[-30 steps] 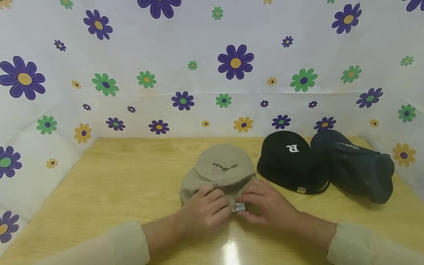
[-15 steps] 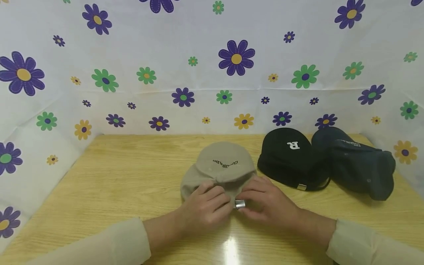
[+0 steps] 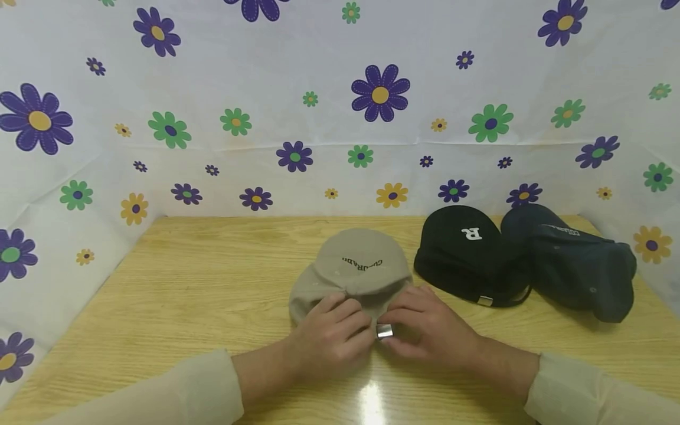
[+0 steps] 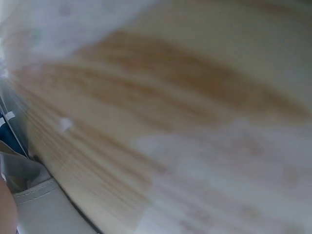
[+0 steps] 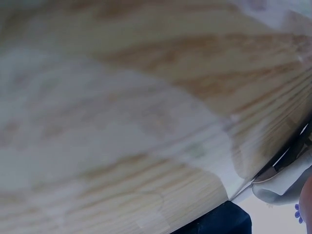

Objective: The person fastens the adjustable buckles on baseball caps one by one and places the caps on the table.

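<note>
A beige cap (image 3: 363, 254) with dark lettering lies at mid-table in the head view, its strap side toward me. At its near edge is a small silver metal buckle (image 3: 385, 331) on the strap. My left hand (image 3: 334, 336) has curled fingers on the cap's near edge, just left of the buckle. From the other side, my right hand (image 3: 432, 327) pinches the strap end by the buckle between thumb and fingers. The fingertips hide most of the strap. In the left wrist view the beige cap (image 4: 53, 207) fills the lower left corner.
A black cap (image 3: 457, 260) with a white R lies right of the beige one, its strap buckle facing me. Against it rests a dark navy cap (image 3: 584, 277). Behind the wooden table (image 3: 212, 265) hangs a white flower-print cloth (image 3: 319, 59).
The head view has tipped down slightly since the first frame. Both hands stay at the cap's strap, with only tiny finger shifts around the buckle. The other caps have not moved.
</note>
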The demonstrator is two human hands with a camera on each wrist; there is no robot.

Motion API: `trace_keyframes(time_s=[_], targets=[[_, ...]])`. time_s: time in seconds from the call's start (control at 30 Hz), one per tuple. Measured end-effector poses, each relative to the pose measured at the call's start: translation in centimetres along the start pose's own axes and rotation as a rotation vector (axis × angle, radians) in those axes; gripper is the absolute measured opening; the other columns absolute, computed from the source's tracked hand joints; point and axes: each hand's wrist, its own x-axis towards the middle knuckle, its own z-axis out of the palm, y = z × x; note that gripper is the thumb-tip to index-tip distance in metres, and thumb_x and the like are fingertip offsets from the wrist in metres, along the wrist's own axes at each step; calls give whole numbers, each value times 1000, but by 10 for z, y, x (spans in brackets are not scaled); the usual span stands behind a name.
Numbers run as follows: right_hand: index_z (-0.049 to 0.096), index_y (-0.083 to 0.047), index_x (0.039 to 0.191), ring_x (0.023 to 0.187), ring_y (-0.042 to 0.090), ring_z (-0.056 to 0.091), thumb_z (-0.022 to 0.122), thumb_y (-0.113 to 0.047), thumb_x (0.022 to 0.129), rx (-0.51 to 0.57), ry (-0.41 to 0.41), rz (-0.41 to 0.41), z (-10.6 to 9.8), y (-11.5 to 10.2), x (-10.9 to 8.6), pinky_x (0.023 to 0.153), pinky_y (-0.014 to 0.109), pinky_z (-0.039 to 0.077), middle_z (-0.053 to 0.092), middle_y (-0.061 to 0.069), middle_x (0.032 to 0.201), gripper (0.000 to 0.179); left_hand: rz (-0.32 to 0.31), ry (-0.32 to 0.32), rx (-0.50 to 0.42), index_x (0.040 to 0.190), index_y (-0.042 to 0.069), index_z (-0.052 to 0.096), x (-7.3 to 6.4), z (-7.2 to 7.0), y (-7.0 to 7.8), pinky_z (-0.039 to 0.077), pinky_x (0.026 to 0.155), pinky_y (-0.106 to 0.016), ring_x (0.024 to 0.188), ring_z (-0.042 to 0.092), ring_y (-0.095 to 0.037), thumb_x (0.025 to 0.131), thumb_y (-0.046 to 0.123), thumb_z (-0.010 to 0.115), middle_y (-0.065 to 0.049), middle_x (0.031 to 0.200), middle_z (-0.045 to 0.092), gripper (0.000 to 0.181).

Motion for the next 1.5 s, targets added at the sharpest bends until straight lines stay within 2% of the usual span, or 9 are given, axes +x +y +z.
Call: trace_keyframes(time_s=[0.13, 0.4, 0.57, 0.73, 0.97, 1.13, 1.27, 1.5], targets=[[74, -17, 100, 96, 12, 58, 82, -20, 77, 4, -14, 34, -1, -1, -1, 82, 26, 41, 68, -8, 102, 25, -25, -7, -14, 85, 13, 71, 0, 1, 1, 44, 79, -34, 81, 61, -18, 86, 21, 59, 2, 85, 67, 15], [73, -15, 99, 93, 11, 56, 79, -23, 81, 11, -31, 44, 0, 0, -1, 81, 22, 38, 66, -8, 99, 20, 30, 52, -47, 81, 10, 68, 1, 1, -3, 46, 77, -32, 81, 62, -18, 88, 13, 54, 0, 85, 67, 16], [72, -16, 101, 96, 9, 55, 77, -26, 85, 15, -74, 90, -1, 0, -1, 83, 25, 41, 65, -8, 104, 20, 36, 89, -71, 79, 10, 66, 0, 2, -5, 48, 79, -31, 81, 63, -17, 88, 12, 54, 0, 84, 68, 15], [73, -16, 101, 98, 7, 55, 77, -27, 85, 2, -104, 89, 0, 0, -1, 87, 28, 44, 65, -9, 104, 19, 33, 83, -80, 81, 10, 66, 0, 2, -4, 48, 79, -30, 81, 63, -17, 89, 11, 54, 0, 84, 68, 15], [73, -15, 103, 99, 9, 57, 80, -25, 83, -7, -93, 53, 0, 0, -1, 88, 31, 45, 66, -7, 106, 24, 23, 80, -81, 81, 10, 66, 1, 3, -3, 47, 77, -30, 80, 63, -17, 89, 13, 56, 1, 84, 67, 13], [70, -15, 106, 104, 11, 56, 72, -17, 84, 28, -141, 77, -2, -1, -2, 89, 31, 44, 64, -7, 109, 23, 9, 57, -70, 79, 11, 66, 0, 3, -1, 46, 79, -32, 81, 62, -17, 87, 13, 58, 1, 84, 68, 12], [69, -16, 110, 107, 10, 54, 63, -11, 89, 45, -172, 103, -3, -2, -4, 91, 32, 42, 62, -8, 112, 22, 0, 32, -69, 78, 11, 66, -1, 3, 1, 46, 80, -32, 82, 62, -17, 88, 14, 57, 2, 85, 68, 13], [68, -19, 109, 102, 6, 52, 59, -16, 98, 44, -177, 121, -3, -3, -4, 89, 29, 41, 61, -11, 110, 15, -1, 20, -70, 77, 12, 64, -2, 3, 1, 45, 81, -33, 82, 61, -17, 89, 14, 56, 2, 85, 68, 15]])
